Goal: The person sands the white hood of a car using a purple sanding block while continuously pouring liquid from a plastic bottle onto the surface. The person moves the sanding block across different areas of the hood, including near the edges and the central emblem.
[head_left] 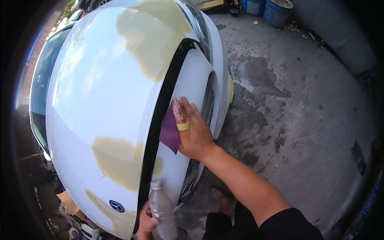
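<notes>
purple sandpaper (pixel 169 132) lies flat under the right hand (pixel 195 134), which presses it with spread fingers against the white fender (pixel 188 86) of the car, just right of the black gap along the hood edge. the left hand (pixel 146 222) is closed around a cloudy plastic bottle (pixel 163 210), held upright near the front of the car. the sanding looks partway along: tan filler patches (pixel 118 162) on the hood (pixel 100 80) are dull and feathered (one large far patch, one near), but none is primed or painted, and the fender is white under the paper. the fender curves off to the wheel arch on the right. right of the car, stained concrete floor (pixel 304 120) leaves open room; blue buckets (pixel 276 10) stand far off.
</notes>
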The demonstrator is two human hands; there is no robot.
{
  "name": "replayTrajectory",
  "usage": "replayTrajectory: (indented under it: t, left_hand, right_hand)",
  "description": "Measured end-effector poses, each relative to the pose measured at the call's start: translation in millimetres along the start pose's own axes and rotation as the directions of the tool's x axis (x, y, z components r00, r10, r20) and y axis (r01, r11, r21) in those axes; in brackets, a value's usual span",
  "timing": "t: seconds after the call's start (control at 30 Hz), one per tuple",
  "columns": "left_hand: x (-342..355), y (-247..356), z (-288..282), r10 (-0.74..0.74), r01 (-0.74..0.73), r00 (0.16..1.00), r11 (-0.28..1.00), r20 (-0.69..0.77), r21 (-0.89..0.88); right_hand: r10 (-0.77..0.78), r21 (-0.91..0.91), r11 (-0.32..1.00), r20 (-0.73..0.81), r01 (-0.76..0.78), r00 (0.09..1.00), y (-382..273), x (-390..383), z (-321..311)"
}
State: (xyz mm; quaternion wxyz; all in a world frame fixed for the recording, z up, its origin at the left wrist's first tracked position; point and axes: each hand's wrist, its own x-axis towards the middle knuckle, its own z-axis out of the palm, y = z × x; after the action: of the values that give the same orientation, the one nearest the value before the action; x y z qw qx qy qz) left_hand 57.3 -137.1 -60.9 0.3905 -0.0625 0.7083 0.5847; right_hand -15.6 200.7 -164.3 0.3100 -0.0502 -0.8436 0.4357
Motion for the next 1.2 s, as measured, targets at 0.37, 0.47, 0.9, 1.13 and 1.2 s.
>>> replayTrajectory:
  t: [0.37,0.47,0.9,1.13,1.2]
  left_hand:
    - [-2.5,-0.7,-3.8,-0.04,0.04,0.999,0.999,0.003,-0.035]
    - [-0.6,2.8,-3.1,-0.057,0.057,0.998,0.998,0.003,-0.002]
    - [-0.6,0.1,-5.4,-0.06,0.061,0.998,0.998,0.032,-0.03]
    - [-0.9,0.4,-7.0,-0.076,0.076,0.997,0.997,0.032,-0.027]
    - [1.0,0.2,-7.3,-0.07,0.071,0.996,0.997,0.049,-0.023]
  right_hand:
    - [0.02,0.01,1.0,0.015,-0.021,1.0,-8.7,-0.6,1.3]
    - [0.095,0.042,0.994,0.051,-0.097,0.994,-21.3,-19.4,0.1]
    - [0.013,-0.087,0.996,0.078,-0.006,0.997,-14.9,-25.5,1.1]
    - [0.077,-0.039,0.997,0.103,-0.074,0.992,-21.0,-33.7,-5.7]
    - [0.032,-0.1,0.995,0.074,-0.024,0.997,-12.2,-23.0,-1.8]
